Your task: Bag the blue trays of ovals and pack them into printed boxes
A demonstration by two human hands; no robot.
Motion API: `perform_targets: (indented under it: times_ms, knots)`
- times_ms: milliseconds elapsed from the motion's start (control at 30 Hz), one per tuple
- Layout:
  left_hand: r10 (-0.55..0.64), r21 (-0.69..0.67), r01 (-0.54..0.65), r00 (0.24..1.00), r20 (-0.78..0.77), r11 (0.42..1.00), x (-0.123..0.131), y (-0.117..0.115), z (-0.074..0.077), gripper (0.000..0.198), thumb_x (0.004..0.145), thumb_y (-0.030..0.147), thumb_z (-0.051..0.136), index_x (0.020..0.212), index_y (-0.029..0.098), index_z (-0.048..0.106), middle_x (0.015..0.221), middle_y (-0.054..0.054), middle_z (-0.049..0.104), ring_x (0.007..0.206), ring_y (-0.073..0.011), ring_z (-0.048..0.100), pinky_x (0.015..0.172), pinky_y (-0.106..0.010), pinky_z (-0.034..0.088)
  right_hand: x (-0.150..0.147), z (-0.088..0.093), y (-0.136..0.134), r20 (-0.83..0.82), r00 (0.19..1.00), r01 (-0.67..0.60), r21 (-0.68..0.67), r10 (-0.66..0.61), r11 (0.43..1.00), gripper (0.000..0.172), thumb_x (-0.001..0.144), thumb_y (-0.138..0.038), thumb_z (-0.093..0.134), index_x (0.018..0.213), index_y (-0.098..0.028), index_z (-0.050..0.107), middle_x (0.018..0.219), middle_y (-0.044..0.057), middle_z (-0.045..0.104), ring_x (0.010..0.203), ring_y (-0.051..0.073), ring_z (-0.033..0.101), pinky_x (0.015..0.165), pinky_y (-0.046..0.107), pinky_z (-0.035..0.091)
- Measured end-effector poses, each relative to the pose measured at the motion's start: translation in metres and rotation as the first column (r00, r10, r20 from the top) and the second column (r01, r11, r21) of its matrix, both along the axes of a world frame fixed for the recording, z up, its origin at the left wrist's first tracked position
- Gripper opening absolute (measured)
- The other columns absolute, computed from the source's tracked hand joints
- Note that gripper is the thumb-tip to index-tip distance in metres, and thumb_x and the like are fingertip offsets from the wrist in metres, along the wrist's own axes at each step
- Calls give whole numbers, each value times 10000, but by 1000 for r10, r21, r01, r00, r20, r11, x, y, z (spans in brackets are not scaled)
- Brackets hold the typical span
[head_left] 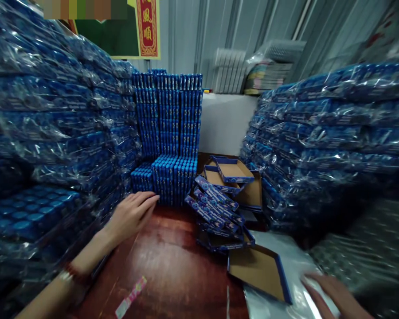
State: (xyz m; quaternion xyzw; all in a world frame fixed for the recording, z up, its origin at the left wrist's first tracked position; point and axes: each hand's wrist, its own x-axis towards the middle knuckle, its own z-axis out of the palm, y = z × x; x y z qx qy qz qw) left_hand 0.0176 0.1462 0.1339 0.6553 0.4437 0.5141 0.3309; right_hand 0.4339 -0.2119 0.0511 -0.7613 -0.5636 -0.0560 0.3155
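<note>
My left hand (133,212) reaches over the wooden table (166,257), near the front of the stacked blue tubes (174,173). Its fingers point right and lie close together, with nothing visible in them. At the lower right, my right hand (329,292) is over a sheet of clear plastic bags (282,248); its fingers are blurred and partly cut off, and whether they pinch the plastic is unclear. Between the hands sits a shallow cardboard tray (257,270) with a blue rim. Behind it lies a heap of folded blue printed trays (216,208).
Plastic-wrapped stacks of blue packs rise at the left (53,119) and right (339,119). More open trays (234,170) lie behind the heap. A pink and yellow strip (131,297) lies on the table. Bubble wrap (369,248) is at the right.
</note>
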Motion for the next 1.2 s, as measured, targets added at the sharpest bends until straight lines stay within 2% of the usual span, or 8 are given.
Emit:
perform_targets:
  times_ms: [133,300,600,767,900,1000,1100,1200]
  knots:
    - [38,71,-31,994,-106,997,35,-12,-15,438,740,308,579,1155,171,549,1022,-86,623,891,-214,608,786,-345,511,30,54,117,392,920,-104,223,9,969,416,864,-312,399,1242,-167,499,1283,154,470,1204,291,423,996,478,372]
    - [115,-3,-118,974,-195,993,36,5,-24,473,702,271,586,1150,128,540,1127,-130,584,904,-223,594,885,-375,453,49,92,225,591,804,-55,-41,69,998,405,798,-142,405,1174,-161,555,1263,142,515,1244,291,372,930,466,378]
    - [149,-192,-162,986,-80,968,15,46,-21,471,751,358,563,1161,138,497,1183,-157,564,972,-228,596,726,-296,485,-17,119,188,619,742,-374,64,257,925,286,866,-119,329,924,-204,596,868,66,629,868,189,556,1001,402,312]
    - [157,-307,-146,988,12,941,10,68,-6,403,831,331,461,1163,105,481,1249,-200,524,1015,-229,604,690,-261,486,-157,17,127,655,441,-856,101,613,508,269,902,-139,319,820,-237,557,645,-21,580,621,124,508,807,310,403]
    - [73,-361,-58,997,26,931,16,80,-3,420,838,370,469,1135,75,516,1226,-222,550,1053,-257,596,740,-291,494,-220,-129,121,685,490,-838,200,539,508,264,888,-220,429,626,-201,452,476,-46,467,469,116,412,546,266,355]
    - [12,-361,-9,1000,5,933,27,85,-8,606,776,444,574,1257,94,456,1279,-218,521,1129,-297,549,831,-352,476,-224,-172,131,681,409,-828,-3,607,561,291,816,-354,566,597,-205,443,466,-52,476,453,120,426,508,270,348]
    - [-1,-309,-5,1000,-22,951,38,84,-17,1004,628,433,740,1426,110,224,1405,-231,378,1259,-323,425,981,-384,381,-215,-118,155,468,396,-848,-144,790,510,268,763,-491,607,720,-238,527,649,-50,594,589,130,526,605,271,411]
    - [104,-116,-123,982,-155,986,54,71,-35,1256,554,425,791,1465,127,-21,1484,-245,195,1355,-361,252,1072,-439,255,-207,-2,206,322,620,-737,-76,716,672,160,890,-314,446,953,-231,568,890,27,638,819,173,559,748,308,418]
